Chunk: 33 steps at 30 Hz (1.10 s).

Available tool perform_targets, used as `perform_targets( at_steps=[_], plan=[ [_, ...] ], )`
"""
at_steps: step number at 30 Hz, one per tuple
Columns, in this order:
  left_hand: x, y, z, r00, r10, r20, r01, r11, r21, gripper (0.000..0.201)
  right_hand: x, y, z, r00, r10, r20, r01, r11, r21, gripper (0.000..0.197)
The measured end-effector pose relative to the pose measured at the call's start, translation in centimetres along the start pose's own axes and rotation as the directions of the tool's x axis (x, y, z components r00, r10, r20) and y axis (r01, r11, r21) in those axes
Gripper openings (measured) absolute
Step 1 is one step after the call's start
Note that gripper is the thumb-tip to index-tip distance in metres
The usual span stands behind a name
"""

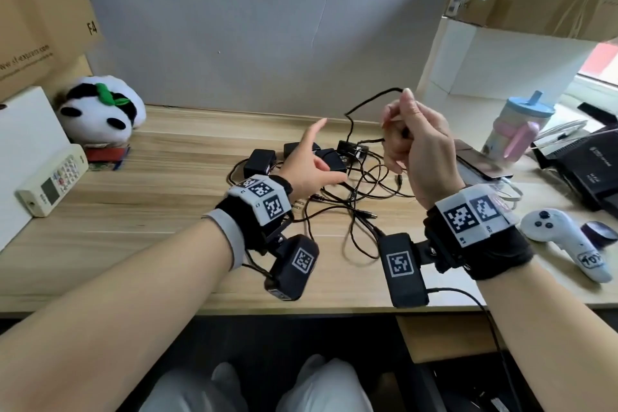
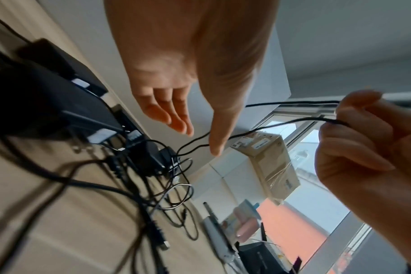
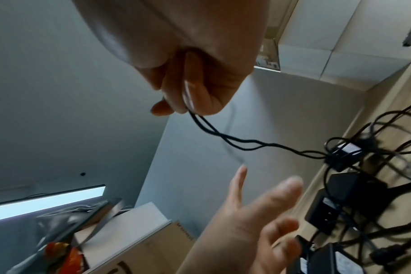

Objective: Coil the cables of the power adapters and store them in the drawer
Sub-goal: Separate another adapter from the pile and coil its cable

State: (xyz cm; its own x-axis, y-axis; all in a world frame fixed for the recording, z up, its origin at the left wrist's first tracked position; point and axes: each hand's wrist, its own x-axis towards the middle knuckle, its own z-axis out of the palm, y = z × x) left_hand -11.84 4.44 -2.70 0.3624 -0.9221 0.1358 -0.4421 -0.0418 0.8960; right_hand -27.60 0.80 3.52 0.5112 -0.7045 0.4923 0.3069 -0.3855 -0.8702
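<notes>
Several black power adapters (image 1: pixel 259 160) (image 2: pixel 47 103) (image 3: pixel 347 196) lie in a heap on the wooden desk (image 1: pixel 150 211), their thin black cables (image 1: pixel 361 207) (image 2: pixel 129 194) tangled in front of them. My right hand (image 1: pixel 401 134) (image 3: pixel 188 92) (image 2: pixel 354 140) is raised above the heap and pinches a doubled strand of one cable (image 1: pixel 371 100) (image 3: pixel 235 142) (image 2: pixel 293 120), which runs down to a small adapter (image 1: pixel 351 147) (image 3: pixel 340 155). My left hand (image 1: pixel 307 164) (image 2: pixel 188 115) (image 3: pixel 258 222) hovers open over the adapters, fingers spread, holding nothing.
A plush panda (image 1: pixel 100 110), a white remote (image 1: pixel 53 181) and a white box sit at the left. A lidded cup (image 1: pixel 518 127), a phone, a black device (image 1: pixel 585 164) and a white game controller (image 1: pixel 561 241) crowd the right. A drawer front (image 1: pixel 444 338) hangs under the desk edge.
</notes>
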Motion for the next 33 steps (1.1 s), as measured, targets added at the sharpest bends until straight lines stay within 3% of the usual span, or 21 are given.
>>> perform_targets(
  at_steps=[5, 7, 10, 11, 13, 14, 16, 18, 20, 23, 27, 31, 32, 33],
  plan=[
    [0.3, 3.3, 1.2, 0.989, 0.062, 0.131, -0.074, 0.993, 0.088, 0.085, -1.3, -2.5, 0.2, 0.988, 0.022, 0.152, -0.037, 0.994, 0.098, 0.043],
    [0.6, 3.7, 1.7, 0.988, 0.071, 0.141, -0.082, 0.994, 0.074, 0.064, -1.6, -3.1, -0.5, 0.988, 0.030, 0.152, -0.053, 0.987, 0.151, 0.043],
    [0.7, 3.7, 2.4, 0.987, 0.128, 0.101, -0.126, 0.992, -0.020, 0.017, -2.0, -3.1, -2.0, 0.991, 0.055, 0.119, -0.080, 0.975, 0.209, 0.042],
    [0.7, 3.8, 2.5, 0.989, 0.130, 0.066, -0.126, 0.990, -0.069, 0.012, -2.1, -2.9, -2.6, 0.993, 0.072, 0.096, -0.093, 0.970, 0.224, 0.042],
    [0.6, 3.9, 2.4, 0.996, 0.095, 0.006, -0.093, 0.989, -0.111, 0.017, -2.3, -2.3, -3.4, 0.993, 0.110, 0.048, -0.119, 0.959, 0.258, 0.042],
    [0.6, 4.0, 2.2, 0.997, 0.075, 0.000, -0.074, 0.992, -0.105, 0.031, -2.5, -2.2, -3.6, 0.991, 0.128, 0.036, -0.133, 0.952, 0.275, 0.042],
    [0.6, 4.2, 2.1, 0.994, 0.076, 0.078, -0.073, 0.996, -0.046, 0.067, -2.9, -2.2, -3.8, 0.988, 0.148, 0.052, -0.157, 0.943, 0.294, 0.042],
    [0.2, 4.7, 2.4, 0.973, 0.119, 0.197, -0.126, 0.992, 0.026, 0.082, -3.1, -2.6, -3.5, 0.982, 0.153, 0.108, -0.178, 0.943, 0.282, 0.042],
    [0.0, 5.0, 3.2, 0.957, 0.130, 0.261, -0.139, 0.990, 0.016, 0.068, -3.2, -3.2, -3.2, 0.973, 0.139, 0.185, -0.186, 0.946, 0.267, 0.043],
    [0.0, 4.9, 3.9, 0.985, 0.073, 0.156, -0.063, 0.996, -0.066, 0.027, -3.1, -3.5, -3.3, 0.963, 0.157, 0.218, -0.207, 0.952, 0.228, 0.042],
    [-0.4, 5.0, 2.7, 0.997, 0.074, -0.039, -0.079, 0.982, -0.171, 0.030, -3.4, -1.5, -5.0, 0.958, 0.286, 0.006, -0.286, 0.957, 0.034, 0.032],
    [-1.1, 6.1, 1.1, 0.982, 0.174, -0.067, -0.184, 0.965, -0.186, 0.029, -3.2, 2.4, -5.6, 0.860, 0.472, -0.194, -0.496, 0.862, -0.105, 0.008],
    [-1.3, 6.4, 0.9, 0.979, 0.196, -0.058, -0.204, 0.960, -0.193, 0.030, -3.1, 3.1, -5.2, 0.833, 0.515, -0.201, -0.545, 0.826, -0.144, 0.010],
    [-1.7, 6.8, 0.8, 0.977, 0.210, -0.046, -0.215, 0.954, -0.209, 0.029, -2.9, 3.9, -4.8, 0.821, 0.537, -0.194, -0.569, 0.798, -0.199, 0.026]
  ],
)
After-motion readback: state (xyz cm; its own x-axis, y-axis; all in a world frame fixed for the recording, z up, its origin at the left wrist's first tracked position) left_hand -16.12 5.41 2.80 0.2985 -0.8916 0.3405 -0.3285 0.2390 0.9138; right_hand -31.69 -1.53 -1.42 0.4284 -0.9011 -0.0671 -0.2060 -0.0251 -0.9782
